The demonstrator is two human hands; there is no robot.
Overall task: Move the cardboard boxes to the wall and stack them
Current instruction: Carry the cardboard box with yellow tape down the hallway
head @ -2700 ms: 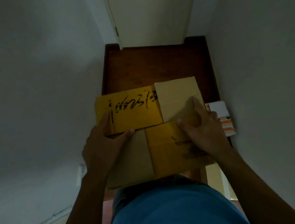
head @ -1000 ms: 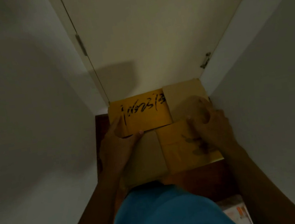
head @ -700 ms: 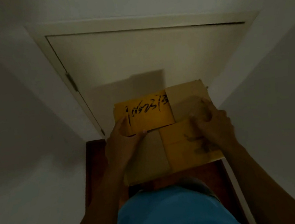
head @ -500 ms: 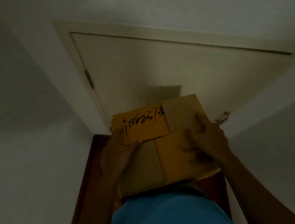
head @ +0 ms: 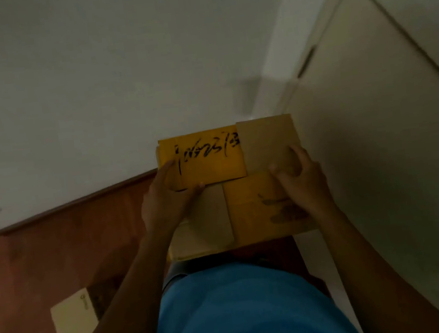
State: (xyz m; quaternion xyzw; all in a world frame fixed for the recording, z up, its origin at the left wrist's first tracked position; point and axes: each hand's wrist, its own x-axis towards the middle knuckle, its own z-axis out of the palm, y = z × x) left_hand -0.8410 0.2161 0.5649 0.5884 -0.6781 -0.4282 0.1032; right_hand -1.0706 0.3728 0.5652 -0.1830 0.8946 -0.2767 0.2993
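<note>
I carry a cardboard box in front of my waist, its top flaps folded shut in yellow and brown quarters, with black handwriting on the far left flap. My left hand grips the box's left side, thumb across the top. My right hand presses on the right flaps, fingers curled over them. The box's underside and sides are hidden. A white wall rises just beyond the box.
A dark baseboard runs along the wall above a red-brown floor. A closed white door stands to the right. A pale flat box or board lies on the floor at lower left. My blue shirt fills the bottom.
I walked down the corridor to the door, then turned left; the door has swung to the right and the wall now faces me. Both hands kept their hold on the box.
</note>
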